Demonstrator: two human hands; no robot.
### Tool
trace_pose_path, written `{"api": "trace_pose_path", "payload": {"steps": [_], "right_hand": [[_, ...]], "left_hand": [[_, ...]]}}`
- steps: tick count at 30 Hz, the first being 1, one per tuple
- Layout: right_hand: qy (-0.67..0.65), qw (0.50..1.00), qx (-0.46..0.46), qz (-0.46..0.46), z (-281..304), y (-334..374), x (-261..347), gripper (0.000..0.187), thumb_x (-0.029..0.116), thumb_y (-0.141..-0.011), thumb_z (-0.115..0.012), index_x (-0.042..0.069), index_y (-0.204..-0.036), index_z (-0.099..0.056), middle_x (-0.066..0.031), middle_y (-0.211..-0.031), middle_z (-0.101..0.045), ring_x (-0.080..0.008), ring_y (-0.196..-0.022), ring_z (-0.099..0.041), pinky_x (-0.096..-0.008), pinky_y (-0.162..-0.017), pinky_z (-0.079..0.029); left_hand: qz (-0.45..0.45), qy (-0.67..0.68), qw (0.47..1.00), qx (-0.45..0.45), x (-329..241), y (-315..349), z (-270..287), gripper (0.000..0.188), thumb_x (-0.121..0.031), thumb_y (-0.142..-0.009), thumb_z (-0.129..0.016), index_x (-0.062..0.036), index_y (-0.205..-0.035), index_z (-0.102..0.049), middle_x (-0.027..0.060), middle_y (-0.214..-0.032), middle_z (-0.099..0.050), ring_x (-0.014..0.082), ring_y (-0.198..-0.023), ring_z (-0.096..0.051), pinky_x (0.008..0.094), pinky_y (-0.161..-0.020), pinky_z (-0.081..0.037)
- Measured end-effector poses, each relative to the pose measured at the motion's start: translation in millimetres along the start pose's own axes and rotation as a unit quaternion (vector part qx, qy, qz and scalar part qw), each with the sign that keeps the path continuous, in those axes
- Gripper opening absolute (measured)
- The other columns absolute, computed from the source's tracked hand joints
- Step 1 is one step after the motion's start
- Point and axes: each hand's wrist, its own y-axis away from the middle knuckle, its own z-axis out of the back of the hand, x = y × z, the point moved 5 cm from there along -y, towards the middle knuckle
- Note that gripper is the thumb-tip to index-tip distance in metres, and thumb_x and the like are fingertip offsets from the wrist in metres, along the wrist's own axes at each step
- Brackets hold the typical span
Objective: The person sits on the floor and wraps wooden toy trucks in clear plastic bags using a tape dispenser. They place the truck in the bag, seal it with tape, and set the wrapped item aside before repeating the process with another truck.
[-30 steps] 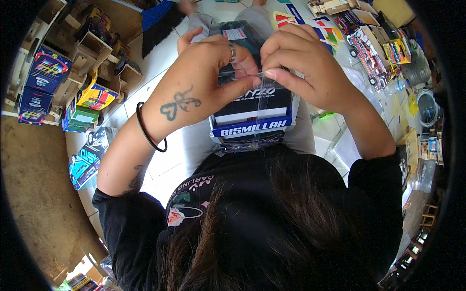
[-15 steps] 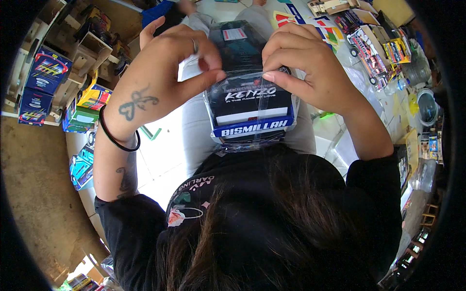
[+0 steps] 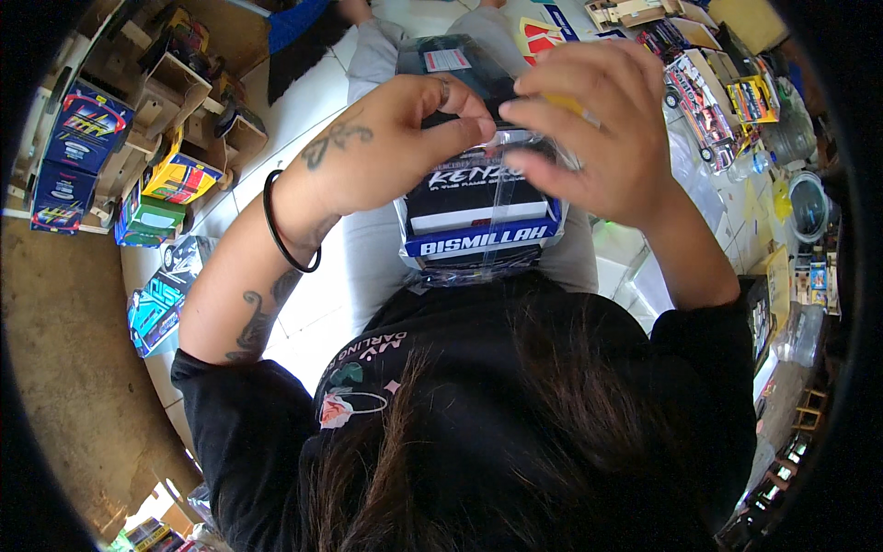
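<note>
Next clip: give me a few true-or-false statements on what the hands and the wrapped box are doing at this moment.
1. Both hands pinch the clear plastic wrap at the top of the dark blue-and-white box. True.
2. The left hand wears a black band at the wrist. True.
3. The box rests on the tiled floor. False: it sits on the person's lap.
4. The right hand holds scissors. False: it grips only the wrap.
5. Colourful cardboard boxes lie to the person's left. True.

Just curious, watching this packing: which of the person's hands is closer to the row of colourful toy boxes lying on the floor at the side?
The left hand. It pinches the clear wrap on the toy box in the lap, on the side toward the colourful boxes. The right hand works the wrap's far side.
</note>
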Motion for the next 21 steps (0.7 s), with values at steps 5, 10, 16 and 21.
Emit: {"api": "trace_pose_path", "payload": {"steps": [5, 10, 16, 21], "right_hand": [[0.061, 0.996, 0.018, 0.056, -7, 9, 14, 0.020, 0.020, -0.068, -0.075, 0.009, -0.082, -0.066, 0.0005, -0.096, -0.063, -0.0208, -0.105, -0.055, -0.0437, -0.091, -0.033], [-0.102, 0.992, 0.062, -0.042, -16, 15, -8, 0.012, 0.015, -0.075, -0.070, 0.007, -0.077, -0.062, -0.0023, -0.088, -0.060, -0.0224, -0.098, -0.055, -0.0393, -0.089, -0.034], [-0.132, 0.947, 0.282, -0.081, 3, 5, -28, 0.015, 0.017, -0.075, -0.070, 0.006, -0.079, -0.061, -0.0042, -0.088, -0.059, -0.0231, -0.096, -0.054, -0.0365, -0.087, -0.034], [-0.151, 0.982, 0.109, -0.040, 18, -5, -22, 0.020, 0.014, -0.072, -0.073, 0.006, -0.087, -0.063, -0.0053, -0.090, -0.060, -0.0242, -0.095, -0.055, -0.0373, -0.086, -0.036]], "left_hand": [[0.041, 0.033, 0.998, 0.034, 2, -4, -5, 0.022, -0.022, -0.090, -0.060, -0.0040, -0.100, -0.067, 0.0054, -0.089, -0.068, 0.0113, -0.088, -0.062, 0.0257, -0.086, -0.043], [-0.119, -0.337, 0.933, -0.048, -33, 13, -5, 0.018, -0.016, -0.079, -0.073, -0.0122, -0.095, -0.065, -0.0017, -0.087, -0.063, 0.0148, -0.098, -0.059, 0.0511, -0.109, -0.012], [-0.152, -0.381, 0.909, -0.071, -35, 15, -7, 0.007, -0.018, -0.079, -0.073, -0.0130, -0.080, -0.069, -0.0009, -0.089, -0.066, 0.0166, -0.101, -0.059, 0.0500, -0.109, -0.013], [-0.163, -0.367, 0.913, -0.069, -30, 12, -8, 0.006, -0.018, -0.079, -0.073, -0.0131, -0.081, -0.069, -0.0003, -0.088, -0.066, 0.0172, -0.101, -0.059, 0.0499, -0.109, -0.013]]}}
